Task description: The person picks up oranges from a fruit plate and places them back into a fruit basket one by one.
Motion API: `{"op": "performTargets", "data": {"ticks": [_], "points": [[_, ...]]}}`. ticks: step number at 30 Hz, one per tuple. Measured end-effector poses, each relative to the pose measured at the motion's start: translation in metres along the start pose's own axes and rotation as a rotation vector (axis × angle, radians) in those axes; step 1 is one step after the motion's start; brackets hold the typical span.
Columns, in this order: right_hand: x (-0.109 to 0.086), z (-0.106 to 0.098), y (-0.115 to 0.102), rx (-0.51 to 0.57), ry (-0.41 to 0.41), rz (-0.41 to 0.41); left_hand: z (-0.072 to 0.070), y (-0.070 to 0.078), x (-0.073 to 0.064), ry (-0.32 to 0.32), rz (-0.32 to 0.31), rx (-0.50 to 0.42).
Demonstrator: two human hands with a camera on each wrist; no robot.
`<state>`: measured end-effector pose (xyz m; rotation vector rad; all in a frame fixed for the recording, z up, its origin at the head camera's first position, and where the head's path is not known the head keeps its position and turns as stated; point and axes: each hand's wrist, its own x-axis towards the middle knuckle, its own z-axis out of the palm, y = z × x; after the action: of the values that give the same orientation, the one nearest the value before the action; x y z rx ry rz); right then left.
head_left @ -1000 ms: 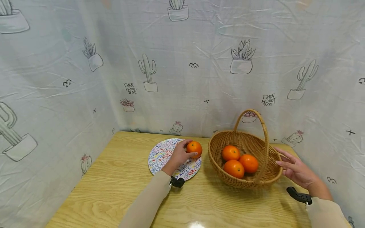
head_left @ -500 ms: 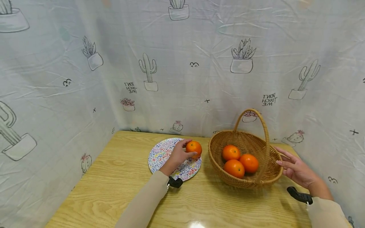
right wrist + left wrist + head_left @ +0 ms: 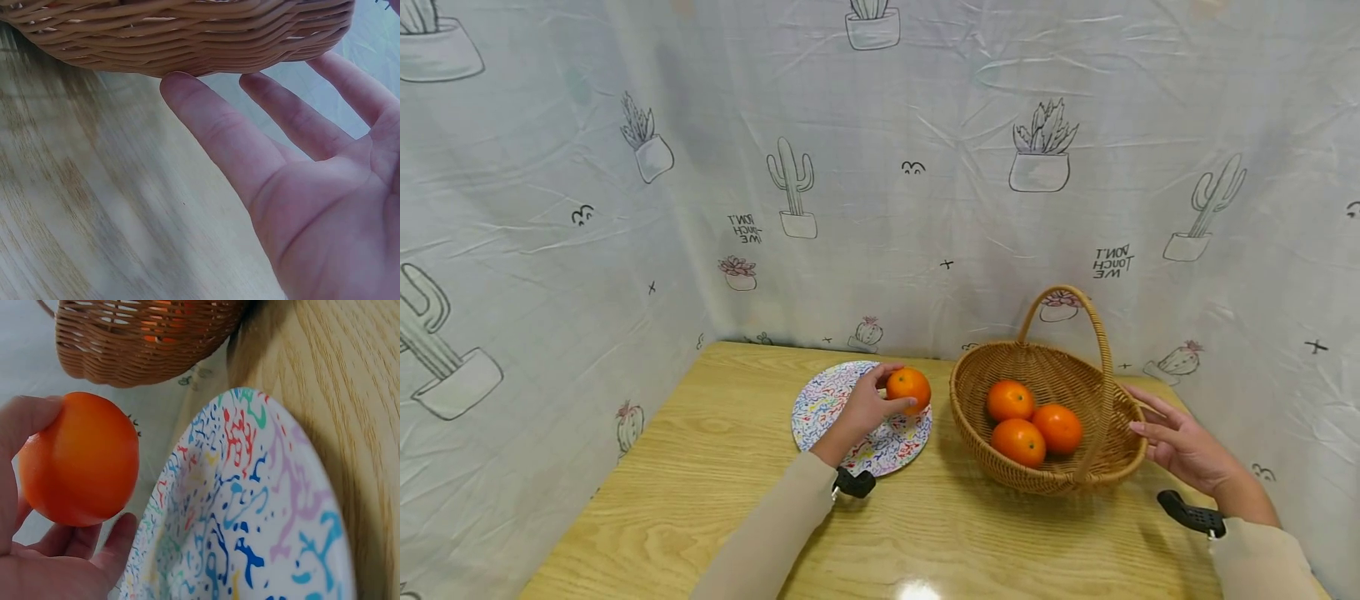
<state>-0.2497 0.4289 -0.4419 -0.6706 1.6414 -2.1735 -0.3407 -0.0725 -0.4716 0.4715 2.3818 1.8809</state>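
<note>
My left hand (image 3: 867, 410) grips an orange (image 3: 908, 391) between thumb and fingertips, over the right part of a round white plate (image 3: 820, 412) speckled in several colours. In the left wrist view, a gap shows between the orange (image 3: 84, 465) and the plate (image 3: 275, 487). At the right, my right hand (image 3: 1187, 446) touches the right side of a wicker basket (image 3: 1000, 471) with its fingers nearly straight. From the right wrist view, fingertips (image 3: 178, 81) meet the woven underside of the basket (image 3: 206, 37). Three more oranges (image 3: 1018, 442) lie together inside the basket.
A tall arched handle (image 3: 1101, 350) spans the basket. Both things stand on a wooden table (image 3: 917, 533), the basket just right of the plate. Pale curtains (image 3: 865, 208) printed with cacti hang close behind the table and along both sides.
The left hand and its orange have shifted only slightly, with the forearm swinging a little left. The right hand stays at the basket. The view has tilted slightly.
</note>
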Motion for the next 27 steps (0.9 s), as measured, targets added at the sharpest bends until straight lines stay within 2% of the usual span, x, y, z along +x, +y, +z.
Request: {"op": "performTargets", "data": {"ticks": [9, 20, 27], "points": [[0.001, 0.000, -0.002, 0.009, -0.014, 0.006, -0.002, 0.016, -0.002, -0.001, 0.028, 0.015], [0.000, 0.001, -0.004, -0.009, 0.001, 0.021, -0.002, 0.045, -0.004, -0.006, 0.042, -0.012], [0.000, 0.001, -0.005, 0.017, -0.013, 0.025, -0.003, 0.063, -0.001, -0.047, 0.074, -0.023]]}}
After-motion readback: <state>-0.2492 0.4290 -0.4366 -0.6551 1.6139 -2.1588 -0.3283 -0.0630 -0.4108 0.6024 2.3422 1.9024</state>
